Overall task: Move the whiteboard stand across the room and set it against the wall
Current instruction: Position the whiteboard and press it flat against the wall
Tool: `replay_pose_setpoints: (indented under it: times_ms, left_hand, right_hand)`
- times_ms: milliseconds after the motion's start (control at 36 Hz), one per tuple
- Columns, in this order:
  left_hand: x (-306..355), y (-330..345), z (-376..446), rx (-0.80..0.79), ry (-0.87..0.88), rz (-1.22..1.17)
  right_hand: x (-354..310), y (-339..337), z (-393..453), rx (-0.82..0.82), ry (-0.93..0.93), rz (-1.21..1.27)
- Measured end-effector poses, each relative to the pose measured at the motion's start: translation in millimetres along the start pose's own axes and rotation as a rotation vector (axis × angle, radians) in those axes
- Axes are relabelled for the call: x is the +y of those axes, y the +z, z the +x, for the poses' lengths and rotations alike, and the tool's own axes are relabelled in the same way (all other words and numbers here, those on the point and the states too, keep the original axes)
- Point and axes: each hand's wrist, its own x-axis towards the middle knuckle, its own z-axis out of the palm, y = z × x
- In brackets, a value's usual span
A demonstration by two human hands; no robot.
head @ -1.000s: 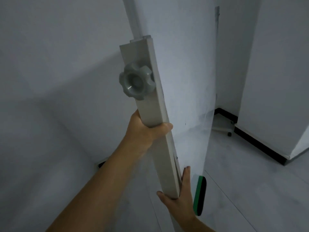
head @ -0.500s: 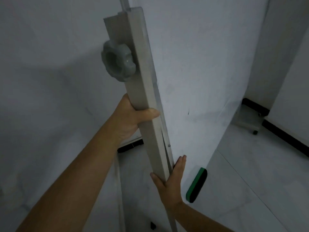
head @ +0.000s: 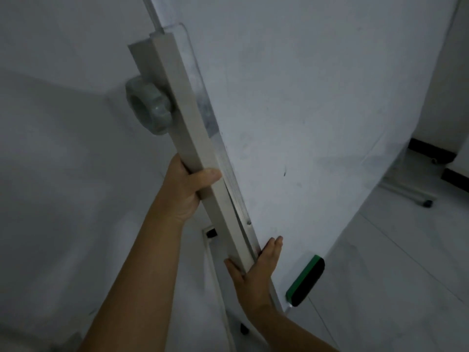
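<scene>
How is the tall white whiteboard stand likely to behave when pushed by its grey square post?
Probably rolls easily: a black castor shows at its far end. Likely top-heavy and apt to sway, since the white board stands tall on the grey square post the left hand grips. The green-and-black eraser on the board may drop if jolted.

My whiteboard stand (head: 304,123) is tilted in front of me, its white board smudged grey, with a pale grey square post (head: 193,148) along the near edge and a round grey knob (head: 148,109) on the post's left side. My left hand (head: 187,189) grips the post below the knob, and my right hand (head: 256,265) lies with straight fingers against the board at the post's lower end. A green-and-black eraser (head: 305,280) sits at the board's lower edge, and the far foot (head: 403,188) with its castor is on the floor (head: 393,275).
</scene>
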Motion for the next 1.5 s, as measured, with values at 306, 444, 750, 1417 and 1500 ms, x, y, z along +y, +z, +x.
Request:
replay_pose_setpoints:
  times_ms: [306,444,750,1417,1500]
  left_hand:
    - [-20,15,-19,0.3,0.141,0.014]
    - [-57,29,-45,0.405,0.054,0.109]
    - [-116,28,-67,0.487,-0.206,0.37]
    - [-164,-14,-97,0.743,-0.214,0.362]
    - [-201,4,-113,0.826,-0.321,0.389]
  right_hand:
    - [40,-39,-5,-0.177,0.038,-0.005]
    - [80,-44,-12,-0.396,0.291,-0.17]
    - [88,-9,-8,-0.338,0.24,-0.257]
    - [107,-15,-15,-0.683,0.158,-0.286]
    - [131,-58,6,-0.615,0.302,-0.307]
